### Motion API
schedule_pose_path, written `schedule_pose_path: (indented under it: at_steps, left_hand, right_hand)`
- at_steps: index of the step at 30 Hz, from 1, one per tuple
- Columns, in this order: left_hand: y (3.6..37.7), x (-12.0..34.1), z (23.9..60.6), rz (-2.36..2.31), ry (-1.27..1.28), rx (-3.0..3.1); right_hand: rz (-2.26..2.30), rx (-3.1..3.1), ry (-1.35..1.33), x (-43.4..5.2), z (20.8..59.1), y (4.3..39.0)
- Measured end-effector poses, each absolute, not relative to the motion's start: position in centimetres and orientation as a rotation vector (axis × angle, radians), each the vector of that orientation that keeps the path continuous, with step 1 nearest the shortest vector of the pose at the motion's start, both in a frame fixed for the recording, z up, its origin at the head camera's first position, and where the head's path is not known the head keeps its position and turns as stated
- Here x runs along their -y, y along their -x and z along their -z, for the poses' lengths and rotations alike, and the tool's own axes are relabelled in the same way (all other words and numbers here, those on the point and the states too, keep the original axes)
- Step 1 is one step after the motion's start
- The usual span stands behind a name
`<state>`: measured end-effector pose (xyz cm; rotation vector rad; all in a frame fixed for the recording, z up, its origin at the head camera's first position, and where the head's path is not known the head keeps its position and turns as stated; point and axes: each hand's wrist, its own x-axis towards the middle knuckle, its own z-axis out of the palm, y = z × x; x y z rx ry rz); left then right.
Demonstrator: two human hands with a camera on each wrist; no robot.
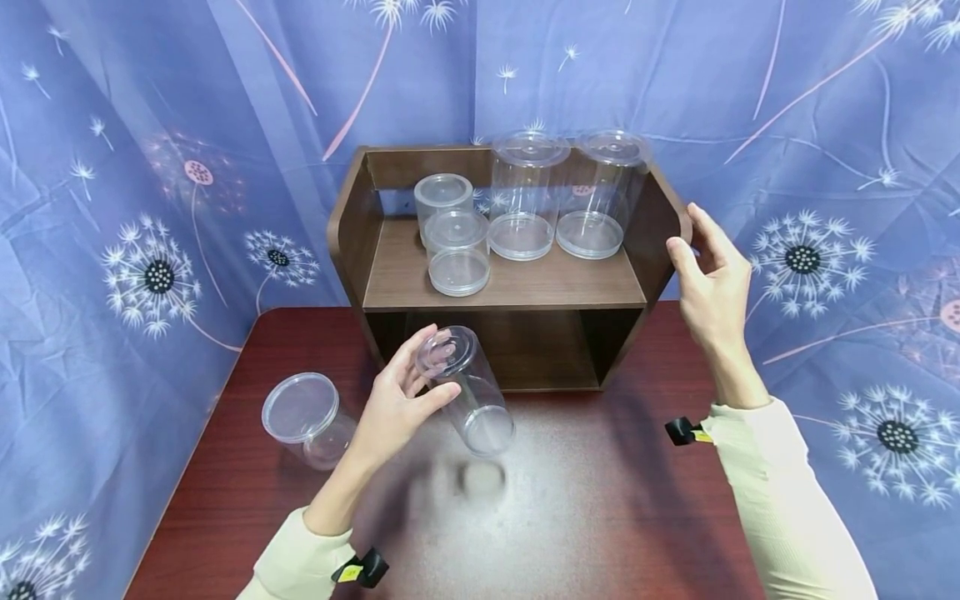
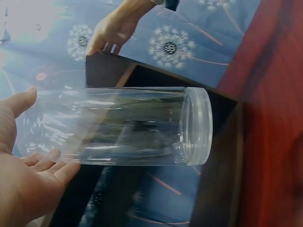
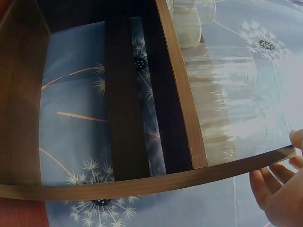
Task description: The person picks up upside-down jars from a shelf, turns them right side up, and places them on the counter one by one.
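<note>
Head view shows the left hand [image 1: 393, 408] gripping a tall clear jar [image 1: 465, 390] near its lidded end, thumb on one side and fingers curled round the other, so the jar tilts above the red-brown table [image 1: 600, 500], just in front of the wooden shelf unit [image 1: 360, 242]. From the left wrist the same jar [image 2: 128, 125] lies across the palm, its lid [image 2: 199, 125] pointing away from the left hand [image 2: 28, 179]. The right hand [image 1: 712, 279] rests with relaxed fingers against the shelf unit's right side panel, grasping nothing; the right wrist view shows its fingertips [image 3: 277, 194] at the panel's edge. On the upper shelf stand two tall jars [image 1: 525, 196] and two short jars [image 1: 456, 250]. Another short jar [image 1: 306, 417] sits on the table left of the held one.
</note>
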<state>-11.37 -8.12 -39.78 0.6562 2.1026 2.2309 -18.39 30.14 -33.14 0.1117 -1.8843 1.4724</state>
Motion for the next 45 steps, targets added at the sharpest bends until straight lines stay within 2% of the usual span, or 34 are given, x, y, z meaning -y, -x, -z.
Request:
schedule_pose_path:
  at_steps: [11, 23, 32, 45]
  left_hand:
    - [10.8, 7.8, 41.7, -2.431, -0.569, -1.908]
    - [10.4, 7.9, 43.7, -2.596, -0.579, -1.829]
    - [10.1, 7.6, 44.5, -2.731, -0.589, -1.738]
    - [10.0, 6.7, 44.7, -2.799, -0.655, -1.626]
  right_hand:
    - [-1.571, 1.834, -0.06, -30.4, 33.9, 17.0]
    - [-1.809, 1.489, -0.192, -30.9, 36.3, 14.5]
    - [-1.868, 1.446, -0.273, -29.9, 39.7, 11.5]
    - [-1.936, 1.917, -0.456, -26.6, 45.9, 8.1]
